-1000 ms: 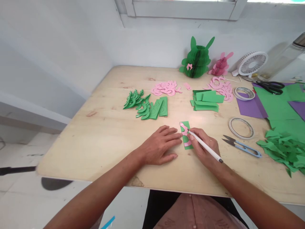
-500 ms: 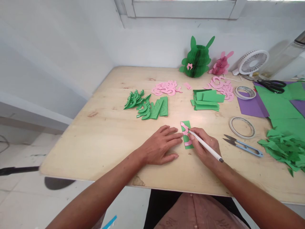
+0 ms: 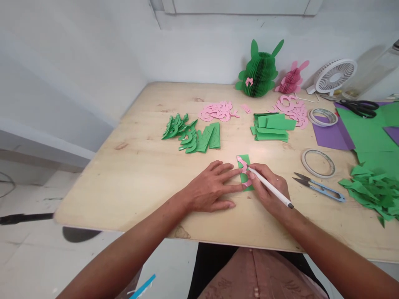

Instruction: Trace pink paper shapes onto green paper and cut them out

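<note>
My right hand is closed around a white pen, its dark tip at the edge of a pink paper cutout. That curved cutout lies on a small green paper rectangle. Flat on the table with fingers spread, my left hand presses the cutout and the paper with its fingertips. Beyond the hands lie green cut pieces, green rectangles with drawn outlines, pink cutouts and a stack of green paper strips.
Blue-handled thread snips and a tape roll lie right of my right hand. Farther right are green scraps, green sheets and black scissors. A green honeycomb paper figure, a pink one and a white fan stand along the wall.
My left hand's fingers have spread wider, with a lower finger now reaching onto the bottom of the green rectangle. The pen tip stays by the cutout's edge. The view has shifted slightly.
</note>
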A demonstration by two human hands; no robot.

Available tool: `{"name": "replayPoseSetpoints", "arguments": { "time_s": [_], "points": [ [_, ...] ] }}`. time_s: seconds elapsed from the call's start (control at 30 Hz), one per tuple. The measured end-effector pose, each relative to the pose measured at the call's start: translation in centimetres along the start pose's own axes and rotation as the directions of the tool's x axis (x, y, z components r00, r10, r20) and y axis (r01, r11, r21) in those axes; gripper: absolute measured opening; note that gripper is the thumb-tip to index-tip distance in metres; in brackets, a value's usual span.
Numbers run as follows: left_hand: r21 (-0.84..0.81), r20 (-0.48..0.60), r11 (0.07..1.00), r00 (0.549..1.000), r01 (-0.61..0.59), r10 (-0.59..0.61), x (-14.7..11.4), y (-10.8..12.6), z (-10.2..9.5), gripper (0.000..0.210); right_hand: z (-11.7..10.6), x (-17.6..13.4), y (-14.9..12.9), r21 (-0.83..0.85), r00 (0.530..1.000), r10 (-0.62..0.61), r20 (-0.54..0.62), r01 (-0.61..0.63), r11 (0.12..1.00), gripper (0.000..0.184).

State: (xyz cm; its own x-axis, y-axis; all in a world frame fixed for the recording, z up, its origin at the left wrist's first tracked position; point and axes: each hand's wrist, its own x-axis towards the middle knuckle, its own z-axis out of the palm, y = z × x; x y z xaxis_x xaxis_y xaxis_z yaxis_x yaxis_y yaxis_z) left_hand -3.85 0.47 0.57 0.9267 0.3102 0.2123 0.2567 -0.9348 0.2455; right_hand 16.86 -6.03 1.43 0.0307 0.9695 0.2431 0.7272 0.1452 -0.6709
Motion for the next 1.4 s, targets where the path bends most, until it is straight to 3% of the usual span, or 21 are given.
{"name": "replayPoseSetpoints", "arguments": {
  "time_s": [1.03, 1.3, 1.4],
  "points": [
    [-0.024, -0.016, 1.000, 1.000, 0.018, -0.018, 0.1, 0.1, -0.1, 0.048, -0.3, 0.1, -0.4, -0.057, 1.000, 0.000, -0.008, -0.001, 0.998, 0.022],
    [-0.026, -0.024, 0.999, 0.999, 0.024, -0.024, 0.1, 0.1, -0.2, 0.047, -0.8, 0.3, -0.5, 0.118, 0.998, 0.064, 0.016, -0.065, 0.991, 0.021],
    [-0.027, -0.034, 0.999, 0.999, 0.024, -0.025, 0.1, 0.1, -0.2, 0.046, -1.1, 0.5, -0.7, 0.145, 0.998, 0.055, -0.023, -0.051, 0.988, 0.019]
  ]
}}
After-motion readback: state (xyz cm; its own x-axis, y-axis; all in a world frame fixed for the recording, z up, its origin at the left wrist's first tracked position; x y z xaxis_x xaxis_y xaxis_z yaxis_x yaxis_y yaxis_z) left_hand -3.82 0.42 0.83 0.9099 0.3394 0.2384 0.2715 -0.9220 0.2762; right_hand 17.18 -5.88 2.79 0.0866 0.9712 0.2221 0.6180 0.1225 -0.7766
